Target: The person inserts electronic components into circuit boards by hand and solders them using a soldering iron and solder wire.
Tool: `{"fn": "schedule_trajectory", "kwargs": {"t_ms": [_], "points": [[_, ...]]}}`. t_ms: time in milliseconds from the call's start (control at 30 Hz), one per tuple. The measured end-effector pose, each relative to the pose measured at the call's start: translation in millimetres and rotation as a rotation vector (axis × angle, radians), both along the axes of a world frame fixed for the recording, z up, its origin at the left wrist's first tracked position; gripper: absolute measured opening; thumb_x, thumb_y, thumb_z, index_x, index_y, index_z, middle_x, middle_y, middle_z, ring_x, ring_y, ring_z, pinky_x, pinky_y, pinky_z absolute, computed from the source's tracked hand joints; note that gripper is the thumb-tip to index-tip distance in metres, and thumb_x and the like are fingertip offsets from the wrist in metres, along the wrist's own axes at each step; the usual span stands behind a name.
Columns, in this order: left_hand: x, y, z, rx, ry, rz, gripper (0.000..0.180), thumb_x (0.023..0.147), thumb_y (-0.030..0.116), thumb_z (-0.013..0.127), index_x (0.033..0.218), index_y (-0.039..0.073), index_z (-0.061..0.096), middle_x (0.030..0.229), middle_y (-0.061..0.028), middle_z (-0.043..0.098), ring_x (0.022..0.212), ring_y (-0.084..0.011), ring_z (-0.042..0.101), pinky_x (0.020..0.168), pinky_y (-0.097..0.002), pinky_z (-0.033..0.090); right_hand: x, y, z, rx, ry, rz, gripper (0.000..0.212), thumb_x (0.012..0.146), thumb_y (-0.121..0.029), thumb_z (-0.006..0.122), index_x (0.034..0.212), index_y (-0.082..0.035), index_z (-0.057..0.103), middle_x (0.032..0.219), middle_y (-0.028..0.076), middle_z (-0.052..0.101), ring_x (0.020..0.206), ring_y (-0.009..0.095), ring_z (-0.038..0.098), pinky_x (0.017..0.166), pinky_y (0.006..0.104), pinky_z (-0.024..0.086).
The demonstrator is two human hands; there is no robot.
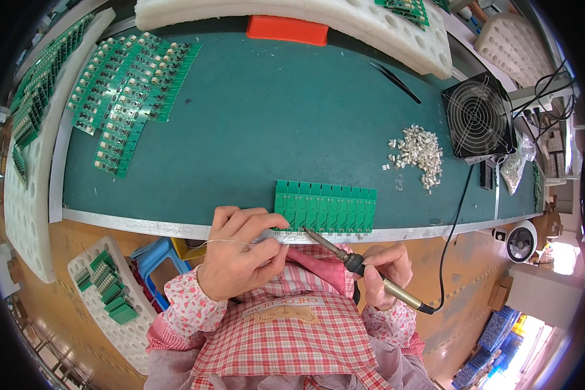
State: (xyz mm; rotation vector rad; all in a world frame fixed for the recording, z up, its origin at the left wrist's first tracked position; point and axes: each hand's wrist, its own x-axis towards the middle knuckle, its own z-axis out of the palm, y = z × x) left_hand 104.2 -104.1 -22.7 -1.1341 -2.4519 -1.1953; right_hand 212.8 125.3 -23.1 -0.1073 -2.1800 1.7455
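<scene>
A green circuit board panel (325,203) lies at the front edge of the bench, with a row of small metal parts along its near side. My right hand (387,273) is closed around the handle of a soldering iron (354,262). The iron's tip points up and left and meets the panel's near edge, left of its middle. My left hand (244,250) is pinched on a thin strand of solder wire (231,242), beside the panel's near left corner. Its index finger reaches to that corner; whether it touches the board I cannot tell.
Several populated boards (127,91) lie at the far left. Small metal parts (419,153) are heaped at the right, near black tweezers (396,82) and a fan (478,116). A red block (286,30) stands at the back by white foam (344,29). The iron's cord (458,227) trails right.
</scene>
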Motion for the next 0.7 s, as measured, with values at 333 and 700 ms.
{"fn": "schedule_trajectory", "kwargs": {"t_ms": [333,700], "points": [[-0.9,-2.0,3.4,-0.010,-0.038,-0.022,0.022,0.063,0.006,0.072,0.061,0.008,0.050,0.099,-0.0042,0.064,0.087,-0.0251,0.059,0.074,-0.0385,0.038,-1.2,-1.0,2.9,0.018,-0.015,-0.005,0.015,0.074,-0.006,0.066,0.083,0.000,0.056,0.067,0.012,0.063,0.055,0.016,0.060,0.054,0.0262,0.048],[-1.4,-0.9,4.3,-0.004,-0.039,-0.017,0.026,0.063,0.006,0.072,0.061,0.008,0.046,0.098,-0.0043,0.064,0.086,-0.0252,0.059,0.073,-0.0382,0.038,-7.1,2.4,2.0,0.082,0.075,0.079,0.018,0.081,-0.012,0.066,0.083,0.000,0.053,0.061,0.009,0.060,0.049,0.015,0.056,0.047,0.0255,0.044]]}}
